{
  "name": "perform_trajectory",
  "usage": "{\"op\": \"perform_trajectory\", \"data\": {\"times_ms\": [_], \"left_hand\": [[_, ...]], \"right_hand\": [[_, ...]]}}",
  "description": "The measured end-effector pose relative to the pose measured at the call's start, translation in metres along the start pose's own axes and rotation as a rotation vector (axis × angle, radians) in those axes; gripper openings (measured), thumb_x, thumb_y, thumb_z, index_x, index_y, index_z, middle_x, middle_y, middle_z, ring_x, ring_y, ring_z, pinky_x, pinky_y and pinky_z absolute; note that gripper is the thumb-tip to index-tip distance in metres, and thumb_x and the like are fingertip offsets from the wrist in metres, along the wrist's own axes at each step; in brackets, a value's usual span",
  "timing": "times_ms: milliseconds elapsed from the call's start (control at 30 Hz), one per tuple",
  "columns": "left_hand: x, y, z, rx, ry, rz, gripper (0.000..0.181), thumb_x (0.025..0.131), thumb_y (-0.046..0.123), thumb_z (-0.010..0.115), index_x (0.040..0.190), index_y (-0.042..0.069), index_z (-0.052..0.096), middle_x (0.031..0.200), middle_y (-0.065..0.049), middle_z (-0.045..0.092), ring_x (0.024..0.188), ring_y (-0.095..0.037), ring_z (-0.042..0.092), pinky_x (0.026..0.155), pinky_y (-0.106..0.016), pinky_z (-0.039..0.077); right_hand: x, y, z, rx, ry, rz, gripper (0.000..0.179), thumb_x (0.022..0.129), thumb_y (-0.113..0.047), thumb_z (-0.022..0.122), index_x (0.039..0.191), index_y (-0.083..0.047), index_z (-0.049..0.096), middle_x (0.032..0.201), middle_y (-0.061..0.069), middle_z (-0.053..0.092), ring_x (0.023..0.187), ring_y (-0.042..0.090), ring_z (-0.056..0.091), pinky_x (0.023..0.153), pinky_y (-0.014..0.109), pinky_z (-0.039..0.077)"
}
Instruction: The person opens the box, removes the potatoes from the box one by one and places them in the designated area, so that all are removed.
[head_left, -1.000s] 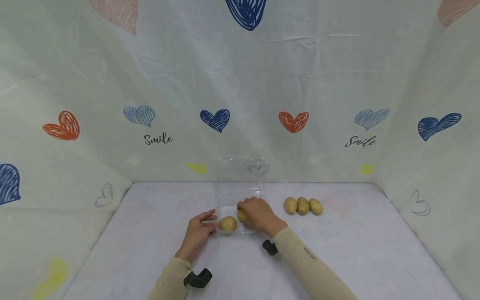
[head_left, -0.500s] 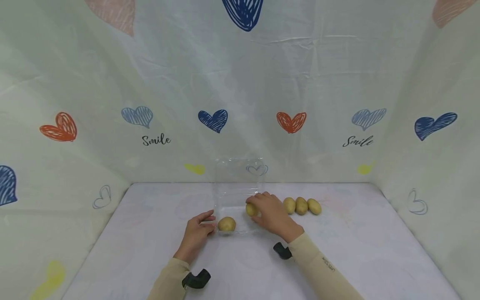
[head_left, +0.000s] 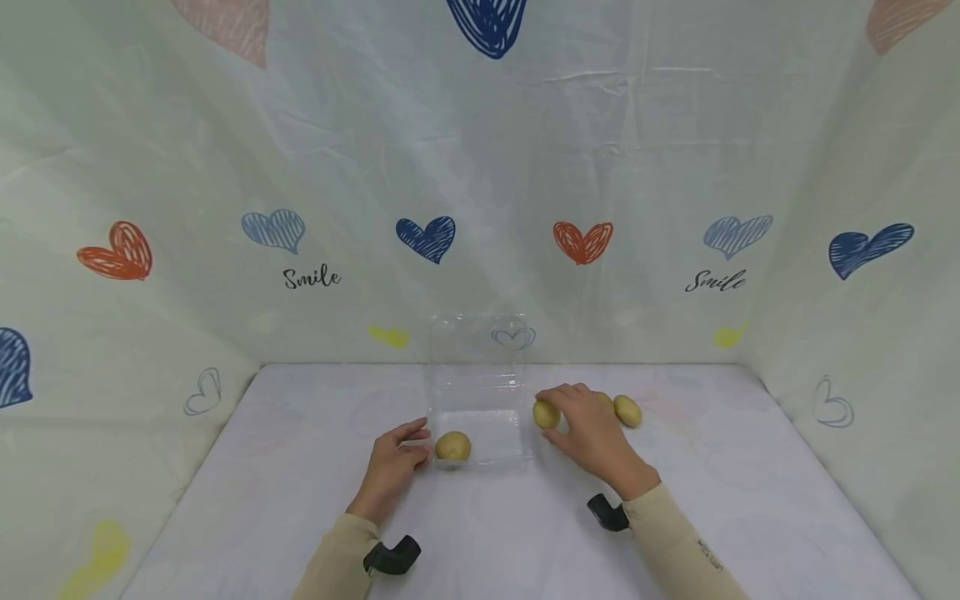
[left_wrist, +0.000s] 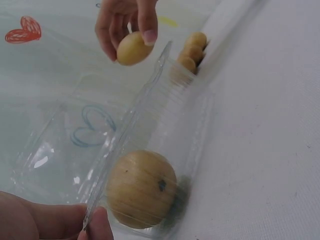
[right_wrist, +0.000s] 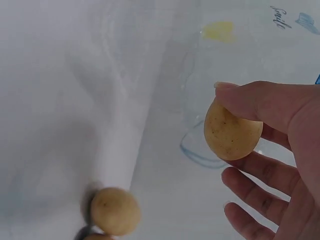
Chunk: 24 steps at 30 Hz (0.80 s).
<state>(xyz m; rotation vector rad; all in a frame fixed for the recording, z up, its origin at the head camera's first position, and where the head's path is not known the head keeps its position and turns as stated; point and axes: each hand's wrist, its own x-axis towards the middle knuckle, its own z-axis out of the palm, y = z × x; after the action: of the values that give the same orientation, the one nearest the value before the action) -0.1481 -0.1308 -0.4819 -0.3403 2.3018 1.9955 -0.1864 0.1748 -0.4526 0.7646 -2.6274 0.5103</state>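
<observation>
My right hand (head_left: 592, 429) pinches a small potato (right_wrist: 231, 131) between thumb and fingers, to the right of a clear plastic clamshell box (head_left: 491, 450). In the left wrist view that held potato (left_wrist: 134, 49) hangs in the air beyond the box. A larger potato (head_left: 453, 447) with a dark spot lies in the box's front left corner. At the box's left side, my left hand (head_left: 393, 467) pinches the rim between thumb and finger, as the left wrist view shows. The box's lid (head_left: 480, 350) stands raised at the back.
Several potatoes lie in a row on the white table (head_left: 480, 542), right of the box. The rightmost potato (head_left: 627, 411) shows; my right hand partly hides the others. A printed curtain (head_left: 510, 150) hangs behind and at both sides.
My right hand has lifted the small potato out of the box and carried it right, past the box's right side. The left hand has stayed at the rim.
</observation>
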Motion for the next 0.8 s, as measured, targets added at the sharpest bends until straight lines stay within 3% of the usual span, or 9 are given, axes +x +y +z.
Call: {"op": "perform_trajectory", "data": {"times_ms": [167, 400, 800], "left_hand": [[0.000, 0.000, 0.000, -0.018, -0.001, -0.002, 0.051, 0.096, -0.010, 0.064, 0.146, -0.012, 0.054, 0.131, -0.027, 0.061, 0.091, -0.015, 0.066, 0.076, -0.024, 0.057], [0.000, 0.000, -0.001, -0.034, -0.003, -0.005, 0.051, 0.096, -0.011, 0.064, 0.146, -0.012, 0.054, 0.132, -0.028, 0.061, 0.092, -0.015, 0.066, 0.076, -0.024, 0.057], [-0.001, 0.001, 0.000, -0.030, 0.010, -0.013, 0.050, 0.096, -0.011, 0.064, 0.145, -0.012, 0.055, 0.130, -0.027, 0.062, 0.090, -0.014, 0.065, 0.076, -0.023, 0.057]], "right_hand": [[-0.014, 0.011, -0.002, -0.009, -0.003, 0.026, 0.050, 0.076, -0.011, 0.095, 0.120, -0.008, 0.073, 0.116, 0.005, 0.075, 0.107, 0.032, 0.066, 0.094, 0.047, 0.055], [-0.032, 0.023, -0.003, -0.038, 0.037, 0.018, 0.054, 0.068, -0.007, 0.098, 0.117, -0.007, 0.074, 0.110, 0.005, 0.073, 0.098, 0.023, 0.061, 0.085, 0.040, 0.054], [-0.051, 0.034, 0.000, -0.077, 0.012, 0.033, 0.054, 0.068, -0.007, 0.097, 0.117, -0.003, 0.073, 0.105, 0.008, 0.073, 0.100, 0.030, 0.067, 0.088, 0.046, 0.057]]}}
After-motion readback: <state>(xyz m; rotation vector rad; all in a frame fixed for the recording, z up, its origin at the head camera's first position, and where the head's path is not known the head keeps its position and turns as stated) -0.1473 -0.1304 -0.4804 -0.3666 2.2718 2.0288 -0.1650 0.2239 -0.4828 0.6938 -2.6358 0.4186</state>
